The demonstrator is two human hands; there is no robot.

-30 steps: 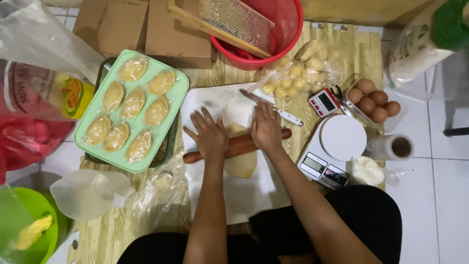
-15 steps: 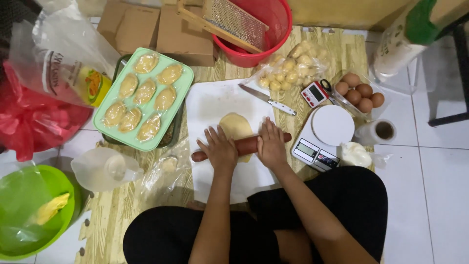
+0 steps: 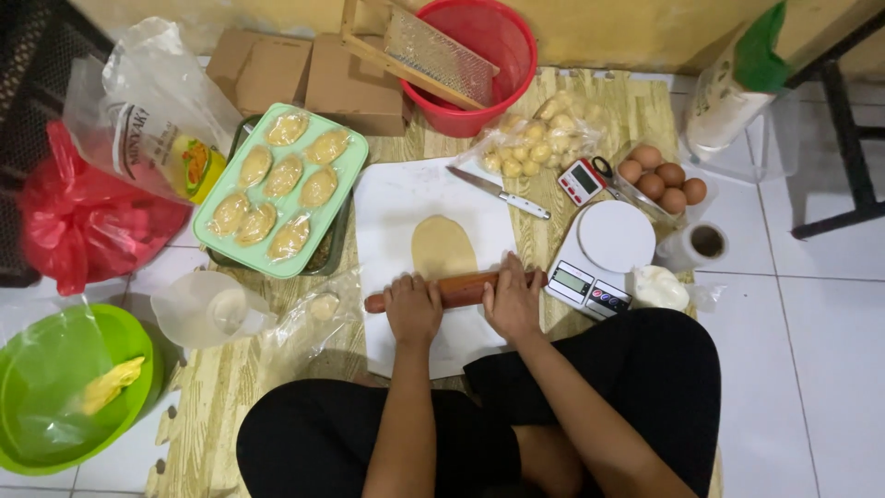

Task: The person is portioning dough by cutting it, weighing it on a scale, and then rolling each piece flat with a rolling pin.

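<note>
A brown wooden rolling pin point(image 3: 457, 288) lies across the near half of a white board point(image 3: 392, 198). My left hand point(image 3: 412, 309) presses on its left part and my right hand point(image 3: 513, 297) on its right part, palms down. Just beyond the pin sits a flattened oval of pale yellow dough point(image 3: 442, 246). A knife point(image 3: 500, 192) with a white handle rests on the board's far right corner.
A mint tray point(image 3: 348, 180) of several filled pastries is left of the board. A white kitchen scale point(image 3: 604, 251), eggs point(image 3: 662, 177), a bag of dough balls point(image 3: 533, 141) and a red basin point(image 3: 502, 41) with a grater are to the right and behind. A green bowl point(image 3: 138, 355) sits at near left.
Both hands drew the rolling pin back toward me, off the dough, which now lies flat and uncovered beyond the pin.
</note>
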